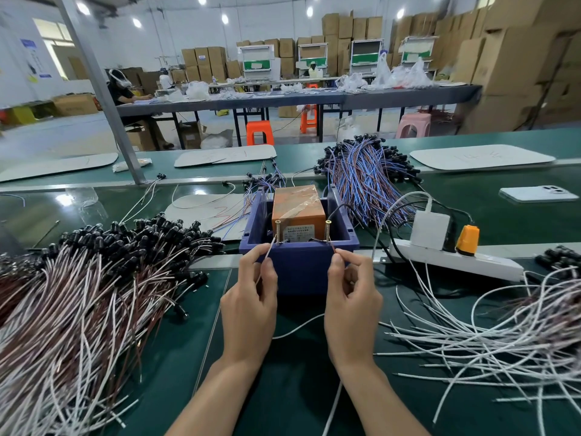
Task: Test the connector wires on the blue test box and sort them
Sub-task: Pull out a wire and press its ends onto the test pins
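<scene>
- The blue test box (298, 272) stands on the green table (283, 388) at centre, just beyond both hands. Two brass screws rise at its near rim.
- The left hand (251, 300) has its grip clamped, thumb against forefinger, on the white lead (268, 253). The lead's tip slants toward 1 o'clock and meets the left screw (278, 231).
- The right hand (350, 300) pinches the brown lead (332, 248) the same way. That tip aims toward 11 o'clock, just beside the right screw (327, 231); I cannot tell whether it touches.
- To do this well, I judge, press both bare tips to their screws at once, with the fingers on the insulation.
- The connector wire (301, 325) runs its length back toward 6 o'clock, with slack looping between the wrists. Its connector end is out of sight.
- For sorting, piles lie at 9 o'clock (78, 294) and 3 o'clock (487, 335).
</scene>
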